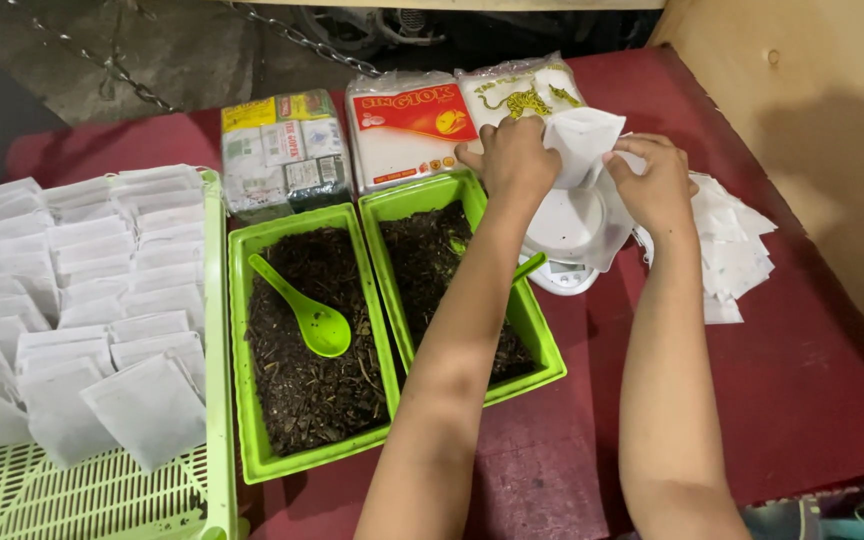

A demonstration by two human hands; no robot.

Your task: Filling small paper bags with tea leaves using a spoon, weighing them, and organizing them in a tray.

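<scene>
My left hand (512, 155) and my right hand (657, 180) both grip one small white paper pouch (584, 140), holding it up over a white kitchen scale (564, 235). My left forearm crosses the right green tray (537, 335), which holds dark loose material. A second green tray (252, 440) to its left holds the same dark material, with a green plastic spoon (307, 312) lying in it. Another green spoon (530, 265) sticks out behind my left forearm. A loose pile of empty white pouches (737, 250) lies right of the scale.
A light green slatted basket (214, 400) at the left holds several rows of filled white pouches (102, 290). Three wrapped packages (282, 150) stand behind the trays on the dark red table (812, 390). A wooden wall (832, 110) rises on the right.
</scene>
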